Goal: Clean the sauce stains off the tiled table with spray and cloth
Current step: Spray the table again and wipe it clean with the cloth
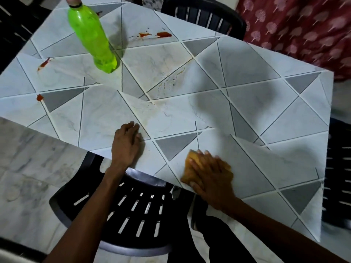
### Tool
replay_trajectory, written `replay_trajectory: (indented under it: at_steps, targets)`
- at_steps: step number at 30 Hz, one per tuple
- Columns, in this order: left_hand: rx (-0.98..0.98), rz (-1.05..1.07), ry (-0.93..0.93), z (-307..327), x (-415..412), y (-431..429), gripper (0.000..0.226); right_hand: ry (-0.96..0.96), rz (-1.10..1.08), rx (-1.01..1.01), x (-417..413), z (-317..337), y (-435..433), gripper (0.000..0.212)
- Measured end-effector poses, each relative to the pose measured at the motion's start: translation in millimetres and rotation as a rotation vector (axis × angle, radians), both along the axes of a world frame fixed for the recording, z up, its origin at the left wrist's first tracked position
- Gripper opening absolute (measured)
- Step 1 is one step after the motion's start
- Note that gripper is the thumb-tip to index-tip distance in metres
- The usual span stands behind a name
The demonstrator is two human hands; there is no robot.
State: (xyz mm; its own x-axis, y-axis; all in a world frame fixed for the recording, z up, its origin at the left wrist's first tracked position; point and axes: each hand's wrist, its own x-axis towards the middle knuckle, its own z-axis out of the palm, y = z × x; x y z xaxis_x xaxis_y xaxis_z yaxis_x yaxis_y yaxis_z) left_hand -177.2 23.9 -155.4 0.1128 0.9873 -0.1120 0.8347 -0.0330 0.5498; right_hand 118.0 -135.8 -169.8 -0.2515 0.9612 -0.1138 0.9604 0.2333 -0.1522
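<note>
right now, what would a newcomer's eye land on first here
The bright green bottle standing far left on the table. Next, red sauce stains: splotches just right of the bottle, smaller ones by the left edge. Near the front edge the right hand presses an orange cloth flat, while the left hand rests on the tiles beside it.
</note>
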Motion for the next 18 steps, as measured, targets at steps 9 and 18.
replay_trajectory:
  at_steps: [9, 18]
  targets:
    - [0.095, -0.141, 0.194, 11, 2, -10, 0.053, 0.023, 0.145, -0.027, -59, 6, 40, 0.072]
    - [0.132, -0.213, 0.215, 3, 82, -65, 0.047, -0.019, -0.119, -0.052, 181, 4, -138, 0.072]
